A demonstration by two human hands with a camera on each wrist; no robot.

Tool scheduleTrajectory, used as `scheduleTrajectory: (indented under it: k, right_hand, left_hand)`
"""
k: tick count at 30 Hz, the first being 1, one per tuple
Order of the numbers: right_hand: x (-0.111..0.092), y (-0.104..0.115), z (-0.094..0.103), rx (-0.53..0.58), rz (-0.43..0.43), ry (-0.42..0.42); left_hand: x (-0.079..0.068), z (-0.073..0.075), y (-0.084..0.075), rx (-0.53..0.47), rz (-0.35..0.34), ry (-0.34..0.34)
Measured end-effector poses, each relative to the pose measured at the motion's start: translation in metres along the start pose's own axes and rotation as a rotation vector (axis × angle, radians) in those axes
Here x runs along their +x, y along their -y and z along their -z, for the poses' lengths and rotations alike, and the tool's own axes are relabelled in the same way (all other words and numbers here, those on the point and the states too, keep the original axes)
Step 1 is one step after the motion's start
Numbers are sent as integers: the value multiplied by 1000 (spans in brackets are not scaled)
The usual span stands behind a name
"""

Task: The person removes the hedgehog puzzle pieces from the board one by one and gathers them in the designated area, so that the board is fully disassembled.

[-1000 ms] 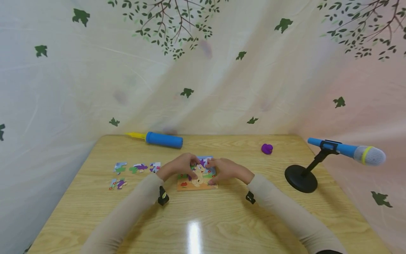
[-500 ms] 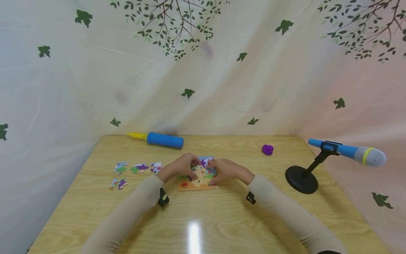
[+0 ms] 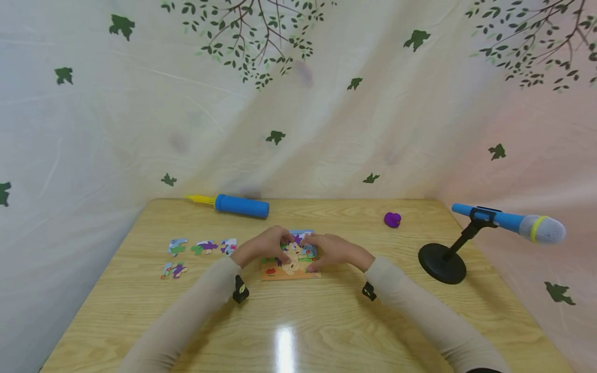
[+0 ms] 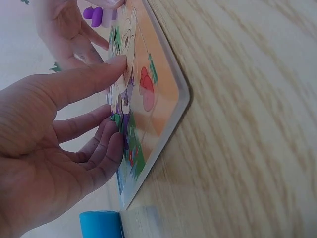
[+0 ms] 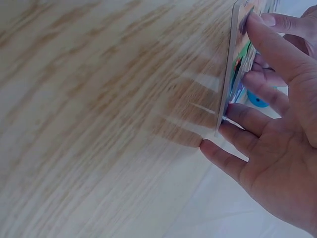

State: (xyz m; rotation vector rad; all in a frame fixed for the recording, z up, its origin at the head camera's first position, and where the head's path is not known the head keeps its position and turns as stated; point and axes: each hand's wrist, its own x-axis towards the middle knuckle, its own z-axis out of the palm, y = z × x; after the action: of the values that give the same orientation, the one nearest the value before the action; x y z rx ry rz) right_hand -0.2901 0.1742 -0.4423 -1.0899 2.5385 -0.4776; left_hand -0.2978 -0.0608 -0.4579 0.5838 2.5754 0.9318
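Observation:
A picture puzzle in a flat board lies on the table between my hands, showing a cream pony with purple hair. From the left, my left hand touches its face; the thumb and bent fingertips press apart on the picture in the left wrist view. My right hand reaches over the right side, thumb on the face. In the right wrist view, some fingers of it meet the board's edge, and the little finger touches the table. Both hands hide part of the picture.
Left of the board lie several loose puzzle pieces. A blue hand pump with a yellow nozzle lies at the back. A small purple toy sits back right, and a blue microphone on a black stand stands right.
Both hands stay over the puzzle, with only very slight finger movement at the right hand. The loose pieces lie as before.

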Motion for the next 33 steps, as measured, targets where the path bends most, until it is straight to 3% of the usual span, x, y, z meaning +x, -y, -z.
scheduleTrajectory:
  k: [13, 27, 33]
  right_hand:
    - [6, -2, -1, -46, 26, 8]
    - [-1, 6, 5, -35, 17, 18]
    - [0, 3, 3, -35, 45, 13]
  left_hand:
    - [0, 2, -1, 5, -18, -16]
    - [-10, -4, -9, 122, -111, -100]
    - [-14, -5, -8, 95, -173, -146]
